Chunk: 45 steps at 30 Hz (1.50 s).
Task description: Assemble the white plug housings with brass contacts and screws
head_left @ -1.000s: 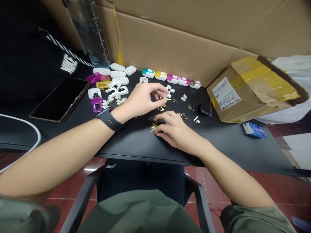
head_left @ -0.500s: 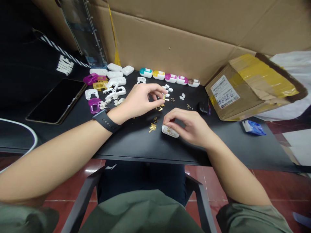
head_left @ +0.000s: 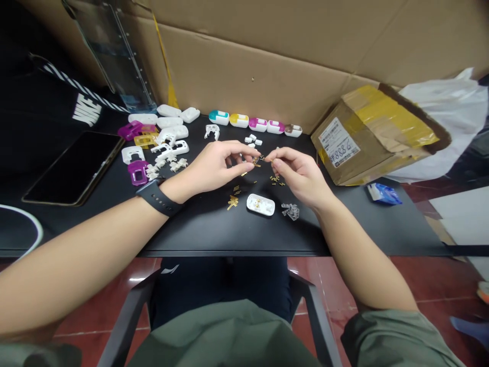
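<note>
lying open side up on the black table (head_left: pixel 198 232), near the front edge: white shell (head_left: pixel 266 206) with tiny gold bits (head_left: pixel 257 207) inside. just left of it, a heap of flat gold strips (head_left: pixel 232 203), with thin gold pins (head_left: pixel 237 190) right behind. just right of it, a messy pile of clear plastic bits (head_left: pixel 291 212). farther back, short gold pieces (head_left: pixel 275 179), then little white blocks (head_left: pixel 252 139). along the tall cardboard wall (head_left: pixel 267 61), a row of five cases (head_left: pixel 239 121) with teal, yellow, pink, pink and brown tops. off to the left, crowded close: white covers (head_left: pixel 169 122), purple frames (head_left: pixel 138 173) and a dark phone (head_left: pixel 72 168). on the right, blocking wide moves there, a big taped box (head_left: pixel 367 153), with a blue packet (head_left: pixel 385 194) near its low corner. plain black top from shell to front edge, and more toward the right front. left hand (head_left: pixel 216 165) up behind the shell, thumb and finger nearly meeting around a small gold part (head_left: pixel 256 162). right hand (head_left: pixel 300 176) facing it, finger and thumb close together; cannot tell if pinching something tiny.
</note>
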### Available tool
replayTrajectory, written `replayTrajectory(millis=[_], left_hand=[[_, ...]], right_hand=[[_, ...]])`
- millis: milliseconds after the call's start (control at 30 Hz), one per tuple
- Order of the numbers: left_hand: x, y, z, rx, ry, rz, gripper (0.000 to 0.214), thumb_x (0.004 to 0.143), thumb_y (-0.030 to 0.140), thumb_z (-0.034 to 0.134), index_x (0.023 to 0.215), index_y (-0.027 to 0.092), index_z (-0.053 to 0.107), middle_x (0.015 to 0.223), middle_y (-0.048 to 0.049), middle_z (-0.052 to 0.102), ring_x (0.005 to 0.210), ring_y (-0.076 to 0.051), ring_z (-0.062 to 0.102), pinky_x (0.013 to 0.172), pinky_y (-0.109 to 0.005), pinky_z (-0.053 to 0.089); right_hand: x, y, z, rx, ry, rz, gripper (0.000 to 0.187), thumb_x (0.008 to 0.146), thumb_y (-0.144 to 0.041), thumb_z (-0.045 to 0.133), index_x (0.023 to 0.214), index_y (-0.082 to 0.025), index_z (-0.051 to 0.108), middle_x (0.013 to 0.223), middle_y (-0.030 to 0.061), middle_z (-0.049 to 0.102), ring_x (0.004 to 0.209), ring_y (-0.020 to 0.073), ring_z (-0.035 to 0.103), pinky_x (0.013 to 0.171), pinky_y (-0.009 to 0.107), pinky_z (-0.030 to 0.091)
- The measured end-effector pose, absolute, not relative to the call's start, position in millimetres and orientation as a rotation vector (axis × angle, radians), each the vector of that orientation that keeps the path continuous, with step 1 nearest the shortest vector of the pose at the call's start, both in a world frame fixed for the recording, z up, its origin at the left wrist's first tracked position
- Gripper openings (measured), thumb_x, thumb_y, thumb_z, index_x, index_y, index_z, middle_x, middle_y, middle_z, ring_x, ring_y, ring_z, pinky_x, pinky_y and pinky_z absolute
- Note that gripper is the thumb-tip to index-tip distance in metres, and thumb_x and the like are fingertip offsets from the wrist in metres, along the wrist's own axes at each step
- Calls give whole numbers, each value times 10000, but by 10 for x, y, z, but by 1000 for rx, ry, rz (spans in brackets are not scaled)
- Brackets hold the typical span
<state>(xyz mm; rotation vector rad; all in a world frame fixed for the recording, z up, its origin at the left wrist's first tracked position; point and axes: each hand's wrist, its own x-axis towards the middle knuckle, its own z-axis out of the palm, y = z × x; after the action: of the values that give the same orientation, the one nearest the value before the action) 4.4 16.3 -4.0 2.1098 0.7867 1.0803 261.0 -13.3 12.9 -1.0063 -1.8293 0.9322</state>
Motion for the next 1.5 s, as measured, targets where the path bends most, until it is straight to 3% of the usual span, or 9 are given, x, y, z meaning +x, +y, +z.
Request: replayTrajectory(millis=[200, 367, 567, 767, 1233, 1500], left_hand=[[60, 100, -15, 2084, 800, 1085, 291, 968, 303, 806, 1240, 219, 863, 1044, -69, 851, 836, -177, 752, 728, -306, 566], [80, 15, 45, 2142, 830, 1172, 250, 955, 328, 833, 1181, 226, 871, 1035, -58, 851, 837, -183, 752, 764, -317, 576], [98, -54, 74, 2202, 824, 1217, 219, 948, 309, 852, 1152, 233, 870, 1024, -44, 860, 847, -188, 760, 802, -322, 595], [110, -89, 61, 2321, 835, 1212, 200, 966, 343, 836, 1146, 262, 867, 1028, -31, 862, 859, -201, 771, 853, -346, 615], [96, -42, 26, 2438, 762, 1303, 179, 977, 247, 828, 1149, 205, 854, 1003, -37, 864, 882, -190, 796, 829, -306, 598], [102, -39, 7, 2478, 748, 1327, 167, 977, 224, 823, 1141, 198, 850, 1026, -42, 867, 856, -185, 792, 805, -306, 599]], right_hand=[[2582, -128, 102, -980, -1625, 1070, 391, 871, -534, 952, 993, -230, 739, 941, 15, 758, 880, 167, 715, 852, 326, 606], [2571, -139, 84, -970, -1547, 1113, 357, 830, -506, 986, 933, -240, 772, 1064, 37, 805, 873, 165, 717, 772, 325, 614], [2475, -183, 94, -977, -1380, 1176, 379, 749, -500, 1033, 904, -249, 795, 814, -5, 748, 729, 151, 661, 689, 321, 584], [2393, -262, 156, -983, -1376, 1181, 535, 674, -497, 1069, 663, -244, 598, 752, -2, 754, 709, 167, 693, 704, 348, 613], [2508, -203, 135, -1011, -1369, 1208, 262, 765, -417, 1042, 865, -244, 872, 897, 37, 846, 774, 153, 697, 699, 305, 553], [2498, -226, 172, -1109, -1392, 1264, 264, 719, -402, 1033, 730, -231, 832, 798, 24, 767, 741, 149, 609, 653, 304, 470]])
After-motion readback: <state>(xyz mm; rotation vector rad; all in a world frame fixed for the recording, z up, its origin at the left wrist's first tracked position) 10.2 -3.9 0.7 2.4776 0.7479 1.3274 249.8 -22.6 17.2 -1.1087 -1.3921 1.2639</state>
